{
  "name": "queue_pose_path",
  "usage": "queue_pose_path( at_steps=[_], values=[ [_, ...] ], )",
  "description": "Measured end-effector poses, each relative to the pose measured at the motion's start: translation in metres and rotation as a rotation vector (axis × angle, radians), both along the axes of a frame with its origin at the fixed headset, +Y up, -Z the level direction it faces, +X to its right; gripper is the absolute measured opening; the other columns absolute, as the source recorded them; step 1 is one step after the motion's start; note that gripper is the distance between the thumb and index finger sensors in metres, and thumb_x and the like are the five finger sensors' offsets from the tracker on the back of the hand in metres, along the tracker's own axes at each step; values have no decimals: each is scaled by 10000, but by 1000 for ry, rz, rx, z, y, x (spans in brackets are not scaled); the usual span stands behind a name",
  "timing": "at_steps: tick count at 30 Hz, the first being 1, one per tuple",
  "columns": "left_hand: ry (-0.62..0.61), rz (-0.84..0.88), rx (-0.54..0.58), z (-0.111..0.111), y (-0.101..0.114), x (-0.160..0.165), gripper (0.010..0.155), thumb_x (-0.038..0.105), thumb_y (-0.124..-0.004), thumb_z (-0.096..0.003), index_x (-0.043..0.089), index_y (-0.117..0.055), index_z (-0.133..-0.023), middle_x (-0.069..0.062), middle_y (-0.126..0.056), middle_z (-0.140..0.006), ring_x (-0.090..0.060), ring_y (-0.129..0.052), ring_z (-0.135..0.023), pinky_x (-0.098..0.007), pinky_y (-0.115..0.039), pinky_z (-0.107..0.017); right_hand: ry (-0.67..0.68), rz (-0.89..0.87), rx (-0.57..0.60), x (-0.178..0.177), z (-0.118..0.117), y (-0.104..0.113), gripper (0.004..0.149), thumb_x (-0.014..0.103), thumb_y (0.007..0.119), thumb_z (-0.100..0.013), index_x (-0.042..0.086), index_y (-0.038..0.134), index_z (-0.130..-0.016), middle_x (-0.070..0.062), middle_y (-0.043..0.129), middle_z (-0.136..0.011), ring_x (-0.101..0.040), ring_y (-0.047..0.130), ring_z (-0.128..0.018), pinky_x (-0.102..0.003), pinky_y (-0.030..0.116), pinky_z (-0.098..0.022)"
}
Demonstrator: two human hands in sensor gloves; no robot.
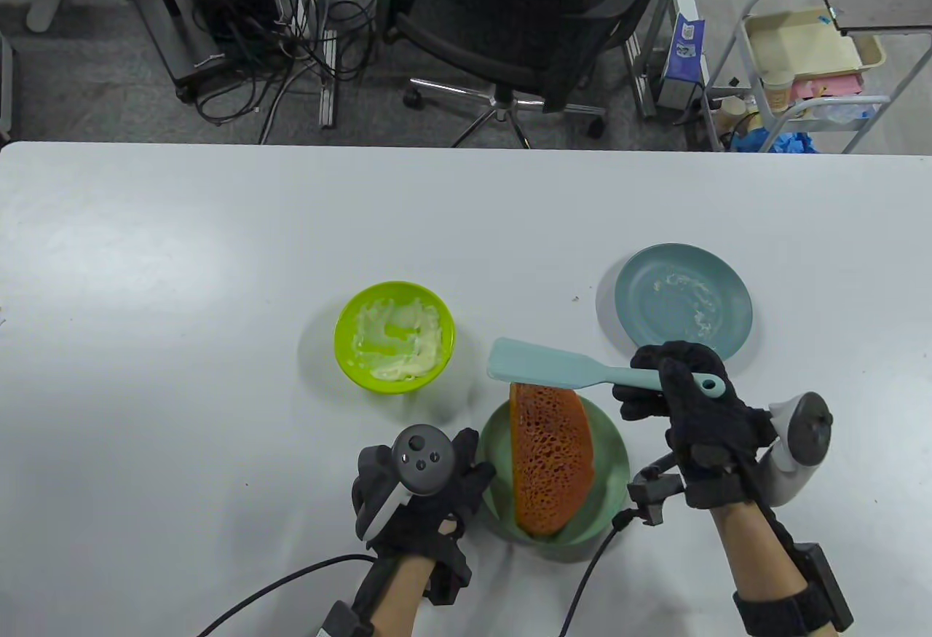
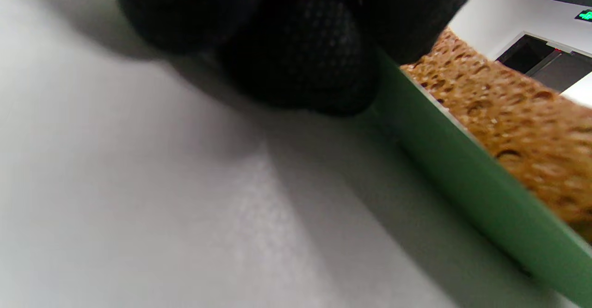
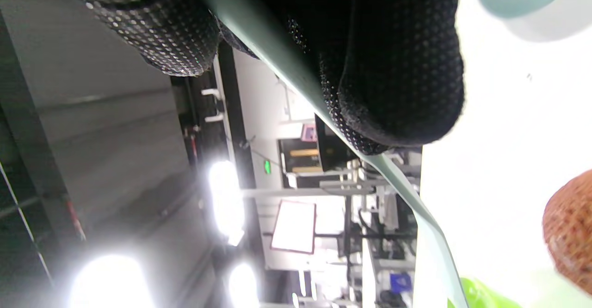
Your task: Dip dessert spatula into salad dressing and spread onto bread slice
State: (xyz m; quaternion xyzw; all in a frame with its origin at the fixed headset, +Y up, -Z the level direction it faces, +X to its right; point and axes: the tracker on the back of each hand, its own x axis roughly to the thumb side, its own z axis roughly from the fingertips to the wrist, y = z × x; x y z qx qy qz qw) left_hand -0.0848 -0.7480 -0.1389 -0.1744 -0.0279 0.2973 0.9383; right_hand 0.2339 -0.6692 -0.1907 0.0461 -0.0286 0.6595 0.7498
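Left hand point(image 1: 422, 488) fingers rest against green plate point(image 1: 611, 473) rim, bread slice point(image 1: 550, 459) on it; right hand point(image 1: 688, 397) grips spatula point(image 1: 553, 368) handle, blade over bread, lime dressing bowl point(image 1: 395, 337) beyond, blue plate point(image 1: 683, 300) just past right fingers.

A pale blue spatula point(image 1: 575, 371) is held level above the table, its flat blade pointing left over the far end of the bread slice point(image 1: 550, 459). The brown, porous slice lies in a green plate point(image 1: 608, 448). Creamy dressing point(image 1: 399, 337) is smeared inside a lime-green bowl point(image 1: 349, 360), left of the spatula.
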Motion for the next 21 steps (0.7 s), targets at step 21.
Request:
queue_pose_path(
  at_steps=[21],
  values=[
    [-2, 142, -79, -7, -6, -15, 570, 409, -859, -511, 142, -719, -995, 17, -1017, -634, -114, -1061, -372, -280, -908, -251, 152, 300, -122, -144, -60, 21, 509, 402, 792, -528, 178, 591, -938, -216, 657, -954, -474, 890, -704, -456, 891, -520]
  ],
)
